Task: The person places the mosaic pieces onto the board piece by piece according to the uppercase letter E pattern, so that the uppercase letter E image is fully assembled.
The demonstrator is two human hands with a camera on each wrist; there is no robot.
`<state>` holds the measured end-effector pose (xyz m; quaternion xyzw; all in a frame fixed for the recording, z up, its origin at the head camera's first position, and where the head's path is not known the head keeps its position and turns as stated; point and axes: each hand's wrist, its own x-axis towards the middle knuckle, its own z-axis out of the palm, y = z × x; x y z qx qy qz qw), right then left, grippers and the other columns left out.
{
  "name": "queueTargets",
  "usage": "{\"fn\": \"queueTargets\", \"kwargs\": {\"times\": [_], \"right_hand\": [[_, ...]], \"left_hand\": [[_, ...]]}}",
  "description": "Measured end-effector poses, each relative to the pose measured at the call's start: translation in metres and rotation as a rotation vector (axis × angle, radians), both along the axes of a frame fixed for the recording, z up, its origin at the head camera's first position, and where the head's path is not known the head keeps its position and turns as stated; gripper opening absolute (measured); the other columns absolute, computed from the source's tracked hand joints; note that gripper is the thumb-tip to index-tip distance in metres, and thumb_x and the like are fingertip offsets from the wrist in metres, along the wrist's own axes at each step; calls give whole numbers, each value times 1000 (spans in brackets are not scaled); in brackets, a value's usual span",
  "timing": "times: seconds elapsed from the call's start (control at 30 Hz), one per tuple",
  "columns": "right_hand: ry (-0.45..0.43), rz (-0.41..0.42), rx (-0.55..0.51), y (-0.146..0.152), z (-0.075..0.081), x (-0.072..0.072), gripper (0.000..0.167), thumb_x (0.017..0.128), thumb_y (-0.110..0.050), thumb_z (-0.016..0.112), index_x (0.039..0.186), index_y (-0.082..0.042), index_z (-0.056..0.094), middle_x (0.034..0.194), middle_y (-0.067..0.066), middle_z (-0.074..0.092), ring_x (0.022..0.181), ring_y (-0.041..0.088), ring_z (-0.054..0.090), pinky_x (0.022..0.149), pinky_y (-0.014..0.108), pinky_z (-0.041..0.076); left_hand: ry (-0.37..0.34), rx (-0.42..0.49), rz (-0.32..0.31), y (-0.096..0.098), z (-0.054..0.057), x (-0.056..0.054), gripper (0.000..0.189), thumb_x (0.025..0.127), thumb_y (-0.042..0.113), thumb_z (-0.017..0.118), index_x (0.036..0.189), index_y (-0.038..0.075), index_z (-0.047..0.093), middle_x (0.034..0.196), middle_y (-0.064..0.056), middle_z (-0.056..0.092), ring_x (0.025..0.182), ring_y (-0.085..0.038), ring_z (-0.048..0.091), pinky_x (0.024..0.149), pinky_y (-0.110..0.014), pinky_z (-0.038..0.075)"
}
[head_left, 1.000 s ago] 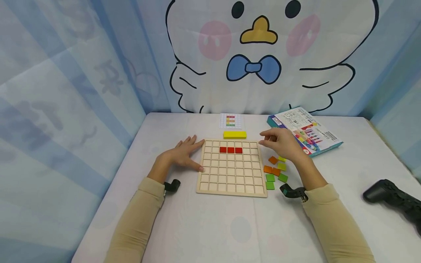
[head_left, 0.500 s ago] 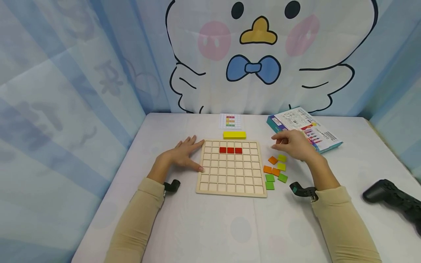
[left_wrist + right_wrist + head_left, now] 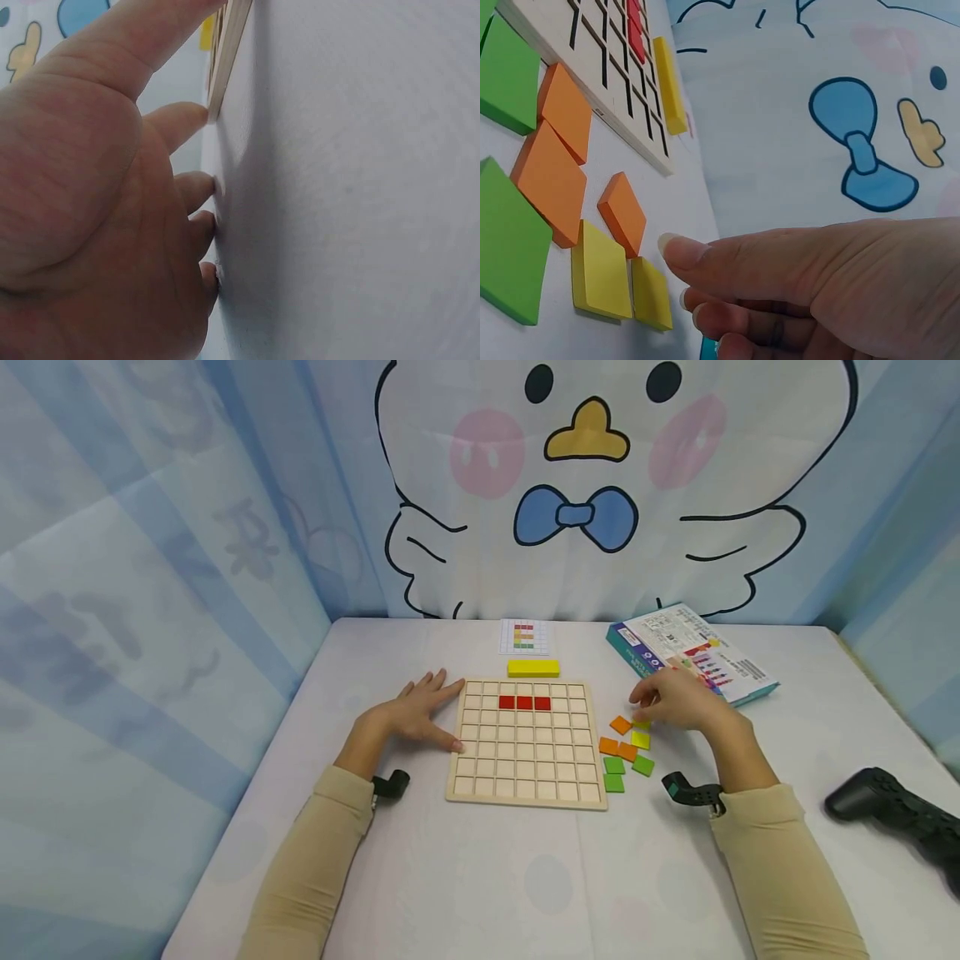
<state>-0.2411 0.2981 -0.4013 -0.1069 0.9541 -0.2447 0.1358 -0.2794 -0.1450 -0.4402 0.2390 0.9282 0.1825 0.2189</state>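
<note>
Yellow square tile (image 3: 652,294), the farther of two on the bench (image 3: 517,877) right of the gridded wooden board (image 3: 506,769), lies just ahead of the nearer right hand (image 3: 678,700), thumb and fingers narrowly parted, empty.

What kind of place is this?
Perhaps a curtained-off play corner: there's a table with a wooden grid board on it, loose coloured tiles beside the board, and a cartoon-printed curtain hanging behind.
</note>
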Motion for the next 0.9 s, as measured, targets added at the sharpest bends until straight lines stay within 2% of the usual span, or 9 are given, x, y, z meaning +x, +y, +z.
{"fn": "queueTargets", "kwargs": {"times": [0.23,0.63,0.9], "right_hand": [[-44,2,29,-3,0,1,21,92,-13,78,111,-4,77,93,7,70,89,24,59,78,31,53],[-53,-3,45,-3,-4,-1,18,89,-12,81,106,-6,78,92,7,71,88,24,60,82,36,57],[-58,0,40,-4,-5,-3,17,89,-13,82,101,-8,70,93,8,65,89,25,58,78,33,52]], "left_hand": [[-2,3,3,0,1,1,120,77,65,83,169,29,14,176,-13,-6,163,-33,-12,131,-54,-7],[-13,-8,10,0,1,-1,121,77,66,82,169,29,13,176,-13,-7,163,-33,-12,131,-55,-8],[-14,1,11,1,2,1,121,76,66,83,169,29,14,176,-13,-7,163,-33,-13,131,-55,-8]]}}
